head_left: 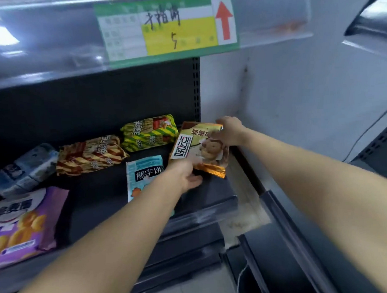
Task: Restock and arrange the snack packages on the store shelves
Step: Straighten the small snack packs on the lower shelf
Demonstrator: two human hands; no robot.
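1. Locate the cookie pack (193, 146), cream-faced with gold-orange end seals. It sits at the right end of the dark shelf (96, 202), tilted with its printed face up and toward you. You cannot tell whether its lower seal touches the shelf.

2. Check your left hand (184, 173). It grips the near edge of the cookie pack, with its fingers curled under the lower seal. Motion blur hides the exact finger placement.

3. Check your right hand (230, 130). It holds the far right corner of the same pack, with its fingers laid over the top seal. Both hands are therefore closed on one item.

4. Note the neighbouring stock:
- The light blue pack (144, 172) lies flat just left of the cookie pack, partly under your left forearm.
- The green-and-yellow striped pack (148, 133) lies behind it, near the cookie pack's far left corner.
- The red-and-gold striped pack (91, 155) lies to the left of the green one, their ends close together.
- The grey-blue pack (24, 168) lies further left.
- The purple pack (18, 225), printed with ring biscuits, lies at the front left edge.

5. Note the price label (169, 27) with a red arrow, set in the clear rail of the shelf above. A pale wall (298, 94) stands to the right of the shelving.
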